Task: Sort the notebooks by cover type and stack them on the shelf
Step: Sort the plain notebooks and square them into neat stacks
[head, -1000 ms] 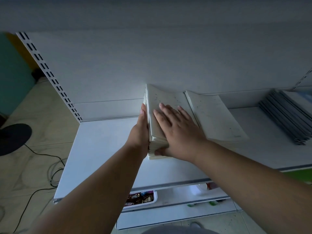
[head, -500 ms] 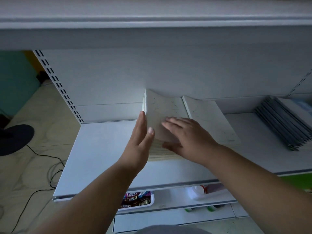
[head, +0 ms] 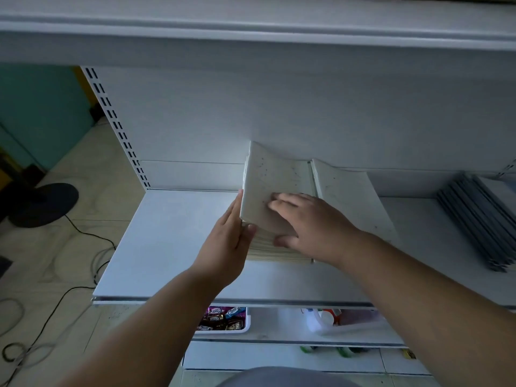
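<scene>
A stack of cream speckled notebooks (head: 272,177) lies in the middle of the white shelf (head: 173,241), its far end tilted up against the back panel. My left hand (head: 229,241) presses flat against the stack's left side, fingers straight, thumb at the front corner. On top of the stack rests my right hand (head: 315,222), fingers spread over the cover and thumb down over the front edge. A second cream stack (head: 349,196) lies just to the right. Dark grey notebooks (head: 474,219) are stacked at the far right.
An upper shelf (head: 251,26) overhangs close above. Below, a white tray of sweets (head: 223,319) and a spray bottle (head: 321,319) sit on a lower shelf. To the left, a dark round fan base (head: 42,203) and cables (head: 83,247) lie on the floor.
My left hand lifted off the stack's side, then came back flat against it. My right hand stayed on top, sliding slightly. The view tilted upward.
</scene>
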